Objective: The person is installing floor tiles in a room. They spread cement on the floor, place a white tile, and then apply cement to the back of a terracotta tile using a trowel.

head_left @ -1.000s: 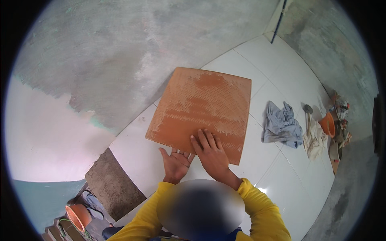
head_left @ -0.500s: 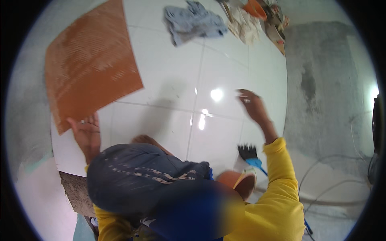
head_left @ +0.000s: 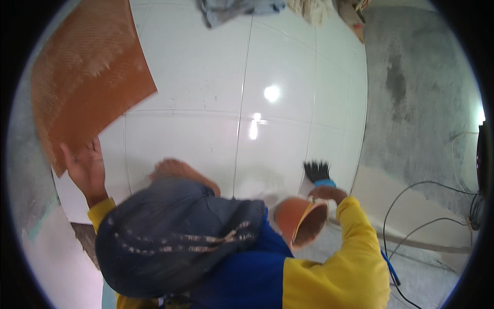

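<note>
My left hand (head_left: 88, 167) holds a large ceramic tile (head_left: 95, 85) by its lower end at the far left. The tile is tilted up, its orange-brown ribbed back showing pale dusty streaks. My thumb lies over its face, and the fingers reach along its lower edge. At the right, my right hand (head_left: 328, 193) is closed at the blue base of a brush (head_left: 317, 171) with black bristles. The bristles point away from me over the white floor. Close beside this hand stands an orange bucket (head_left: 290, 219), its mouth tipped toward the right; what it holds cannot be made out.
Glossy white tiles (head_left: 195, 67) cover the floor. A grey-blue cloth (head_left: 239, 10) and a cream cloth (head_left: 311, 10) lie at the far side. Black cables (head_left: 391, 216) loop along the grey wall (head_left: 411, 98) at right. My bare foot (head_left: 175, 167) rests on the floor in front.
My right hand has come back toward me from over the floor and closed at the brush. The view has shifted, so the tile and my left hand appear farther left.
</note>
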A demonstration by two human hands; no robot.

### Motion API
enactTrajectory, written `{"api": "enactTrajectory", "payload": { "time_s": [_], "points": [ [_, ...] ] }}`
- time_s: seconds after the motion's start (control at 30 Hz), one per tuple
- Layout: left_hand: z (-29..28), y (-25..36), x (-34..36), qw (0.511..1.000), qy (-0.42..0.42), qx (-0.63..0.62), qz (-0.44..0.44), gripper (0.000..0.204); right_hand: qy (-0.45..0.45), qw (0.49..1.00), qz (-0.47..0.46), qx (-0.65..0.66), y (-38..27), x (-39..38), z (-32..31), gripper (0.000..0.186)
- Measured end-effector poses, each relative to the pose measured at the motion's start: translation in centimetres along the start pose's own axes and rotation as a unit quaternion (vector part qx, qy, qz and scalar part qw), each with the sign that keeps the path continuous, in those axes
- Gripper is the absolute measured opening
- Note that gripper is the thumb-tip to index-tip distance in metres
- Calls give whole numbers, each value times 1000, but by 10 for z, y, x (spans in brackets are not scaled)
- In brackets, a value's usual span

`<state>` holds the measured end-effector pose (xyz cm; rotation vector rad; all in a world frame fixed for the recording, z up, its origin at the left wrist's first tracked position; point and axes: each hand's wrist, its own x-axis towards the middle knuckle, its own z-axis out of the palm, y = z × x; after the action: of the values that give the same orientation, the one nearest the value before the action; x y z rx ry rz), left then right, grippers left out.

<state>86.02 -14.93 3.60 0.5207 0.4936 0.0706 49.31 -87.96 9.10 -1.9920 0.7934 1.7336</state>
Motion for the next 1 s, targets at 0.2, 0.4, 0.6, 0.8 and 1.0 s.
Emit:
{"api": "enactTrajectory", "payload": {
  "time_s": [0.2, 0.4, 0.6, 0.8, 1.0],
  "points": [
    [-1, 0, -8, 996, -15, -89, -11, 54, -30, 992, 50, -116, -70, 24, -32, 41],
    [3, -3, -13, 991, -57, -120, -34, 55, 345, 926, -149, -27, -233, 56, -54, 59],
    [-15, -4, -19, 990, -64, -110, -61, 58, 291, 891, -264, -228, -384, 61, 39, 106],
    [-4, 10, -67, 983, -105, -42, -142, 62, 376, 817, -275, -339, -381, 110, 78, 132],
    [-11, 57, -155, 909, -75, 342, -225, 62, 332, 876, -238, -258, -389, 111, 83, 132]
  ]
}}
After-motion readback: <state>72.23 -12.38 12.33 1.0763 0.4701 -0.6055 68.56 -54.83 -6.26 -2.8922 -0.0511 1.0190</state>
